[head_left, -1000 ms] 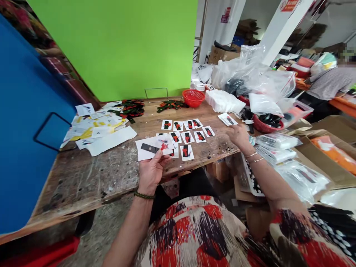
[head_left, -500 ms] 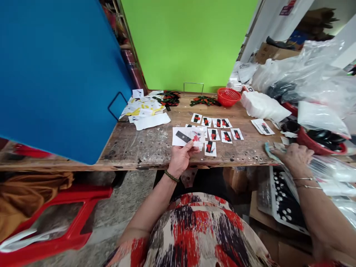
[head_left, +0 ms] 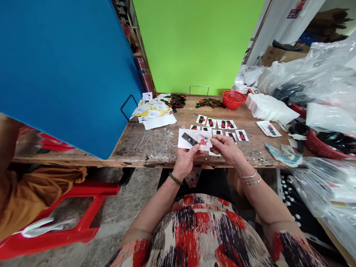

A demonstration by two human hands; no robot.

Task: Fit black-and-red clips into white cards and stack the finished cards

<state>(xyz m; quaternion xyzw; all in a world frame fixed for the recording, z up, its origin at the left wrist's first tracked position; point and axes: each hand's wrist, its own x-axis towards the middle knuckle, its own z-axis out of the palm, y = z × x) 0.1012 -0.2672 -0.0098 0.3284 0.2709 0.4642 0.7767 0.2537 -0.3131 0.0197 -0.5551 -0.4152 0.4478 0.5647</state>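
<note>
My left hand point(head_left: 184, 162) is closed on a white printed card point(head_left: 198, 135), the thumb on its front. A dark strip point(head_left: 189, 138) with a round spot and a red piece point(head_left: 203, 142) show on its face; whether they lie loose or are printed, I cannot tell. My right hand point(head_left: 229, 151) is at the card's right edge, fingertips pinched against it. Behind the card, small white cards point(head_left: 241, 135) lie in rows, each bearing a dark strip and a red piece. The held card hides some of them.
At the back are dark-and-red piles point(head_left: 210, 103) and a red basket point(head_left: 233, 99). Papers point(head_left: 160, 120) lie left of them. On the right are a card stack point(head_left: 268, 128), a blue-and-white cloth point(head_left: 285, 155) and plastic bags point(head_left: 319, 81). A blue panel point(head_left: 69, 74) stands left.
My right hand has come from the cloth at the table's right side to the right edge of the card. My left hand still holds the card. The view has shifted slightly.
</note>
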